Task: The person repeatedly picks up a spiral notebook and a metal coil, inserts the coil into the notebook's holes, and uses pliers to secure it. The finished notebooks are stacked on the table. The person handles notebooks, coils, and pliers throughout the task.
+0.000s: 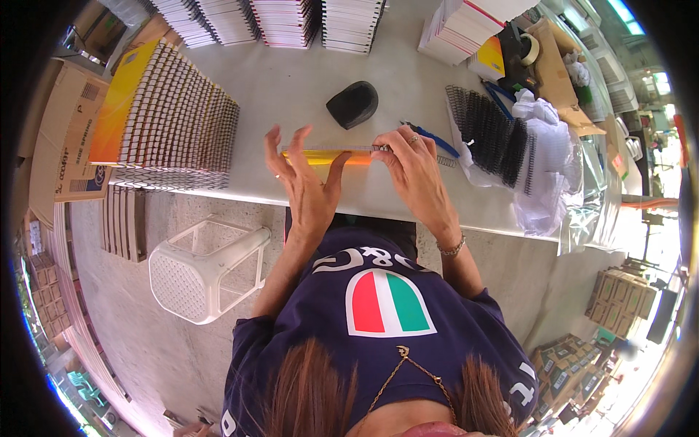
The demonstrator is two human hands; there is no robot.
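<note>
Yellow-orange notebook (318, 157), long axis running sideways; left fingers (301, 138) spread, right fingers (394, 141) pinching right end.

2 hands (312, 200), 1 held ntbk (320, 157), 1 blk block (353, 104), 1 wht stool (210, 266).

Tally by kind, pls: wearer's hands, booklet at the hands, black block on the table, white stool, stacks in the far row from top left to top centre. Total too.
Left hand and right hand: 2
Yellow-orange booklet: 1
Black block: 1
White stool: 1
Far-row stacks: 4
Total: 9
</note>
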